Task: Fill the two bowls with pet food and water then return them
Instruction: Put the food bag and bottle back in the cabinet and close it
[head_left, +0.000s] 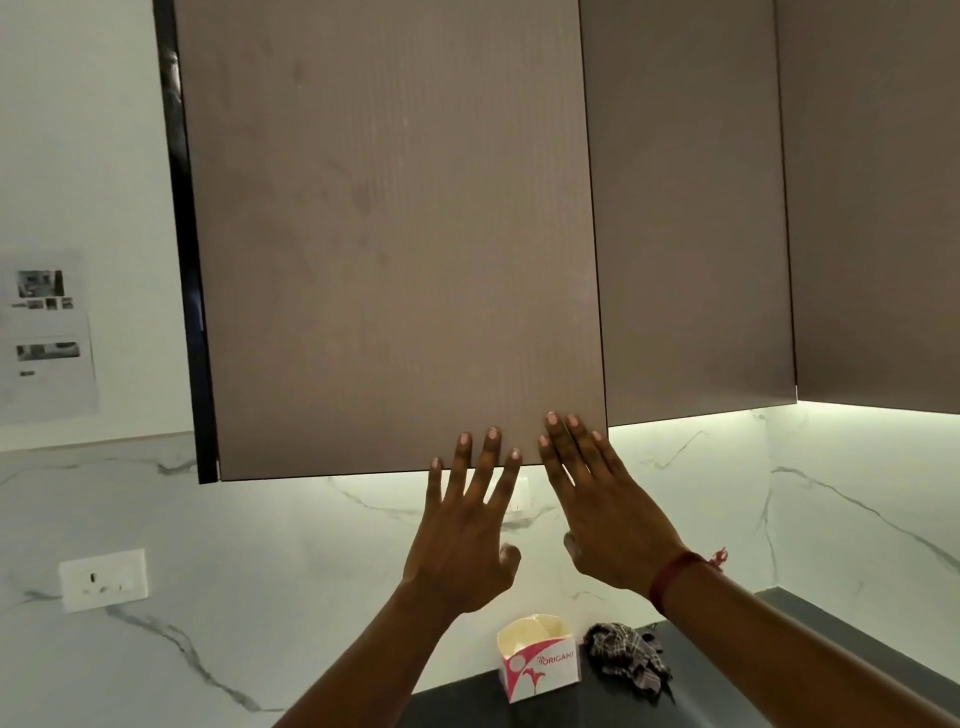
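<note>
No bowl, pet food or water shows in this view. A brown wall cabinet door (395, 234) fills the upper middle, with a dark gap along its left edge. My left hand (467, 525) is raised with fingers spread, its fingertips at the door's bottom edge. My right hand (597, 504), with a red thread at the wrist, lies flat with its fingertips on the door's lower right corner. Both hands hold nothing.
More brown cabinet doors (691, 208) run to the right. On the dark counter (691, 675) below stand an open white paper box (537, 657) and a crumpled checked cloth (626, 657). A wall socket (104, 579) and a printed sheet (44, 338) are at the left on the marble wall.
</note>
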